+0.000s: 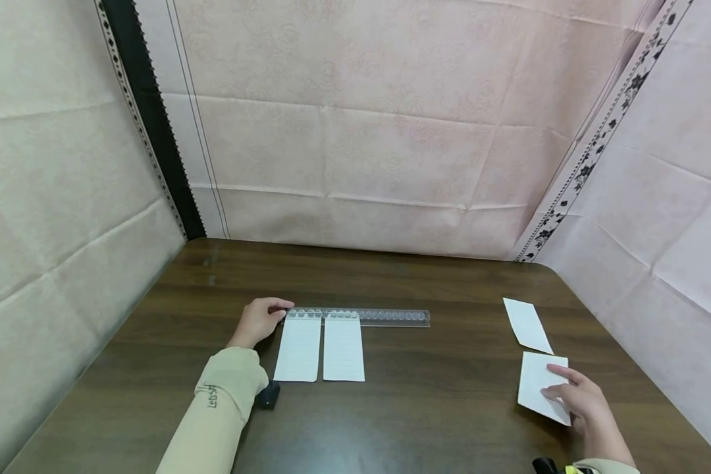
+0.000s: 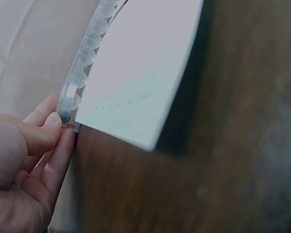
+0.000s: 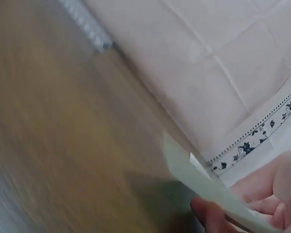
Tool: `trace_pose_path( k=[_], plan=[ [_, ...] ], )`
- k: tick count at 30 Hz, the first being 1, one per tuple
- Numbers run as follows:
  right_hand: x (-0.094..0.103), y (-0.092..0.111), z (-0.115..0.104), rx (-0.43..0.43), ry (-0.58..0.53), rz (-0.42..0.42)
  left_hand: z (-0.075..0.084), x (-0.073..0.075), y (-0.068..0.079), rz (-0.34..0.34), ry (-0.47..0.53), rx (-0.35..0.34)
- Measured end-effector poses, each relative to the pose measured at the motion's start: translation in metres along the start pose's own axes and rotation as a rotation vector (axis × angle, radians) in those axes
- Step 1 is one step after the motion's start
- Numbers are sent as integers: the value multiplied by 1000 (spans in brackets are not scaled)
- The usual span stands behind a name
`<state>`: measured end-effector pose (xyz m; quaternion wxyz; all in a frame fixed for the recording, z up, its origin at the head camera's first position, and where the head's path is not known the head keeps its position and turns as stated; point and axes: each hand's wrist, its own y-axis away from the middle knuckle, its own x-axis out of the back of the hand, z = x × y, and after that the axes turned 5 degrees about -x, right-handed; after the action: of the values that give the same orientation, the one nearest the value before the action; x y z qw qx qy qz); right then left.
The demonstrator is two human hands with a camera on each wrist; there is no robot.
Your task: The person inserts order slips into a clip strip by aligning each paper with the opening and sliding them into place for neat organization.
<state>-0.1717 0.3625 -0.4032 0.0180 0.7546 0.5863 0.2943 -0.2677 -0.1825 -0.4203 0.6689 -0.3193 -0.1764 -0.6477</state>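
My left hand (image 1: 257,324) pinches the left end of a clear plastic strip (image 1: 395,318) that has a row of round tabs along it. In the left wrist view the thumb (image 2: 44,136) presses on the strip's end, with fingers behind it. Two white lined paper cards (image 1: 298,352) (image 1: 343,352) hang side by side from the strip's left half, their top edges overlapping its tabs. Over at the right, my right hand (image 1: 588,403) holds a white paper card (image 1: 536,383) between thumb and fingers. The right wrist view shows this card (image 3: 196,180) edge-on, tilted above the table.
Just beyond the right hand, another white card (image 1: 527,324) lies on the brown wooden table (image 1: 438,408). Pale patterned cloth (image 1: 355,151) walls in the table at the back and both sides. A black wrist device (image 1: 267,396) sits under the left sleeve.
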Motion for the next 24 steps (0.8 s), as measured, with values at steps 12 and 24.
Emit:
trace_pose_path(
  k=[12, 24],
  plan=[
    [-34, 12, -23, 41, -195, -176, 0, 0, 0, -2, 3, 14],
    [-73, 12, -44, 78, -209, -202, 1, 1, 1, 5, -2, 1]
  ],
)
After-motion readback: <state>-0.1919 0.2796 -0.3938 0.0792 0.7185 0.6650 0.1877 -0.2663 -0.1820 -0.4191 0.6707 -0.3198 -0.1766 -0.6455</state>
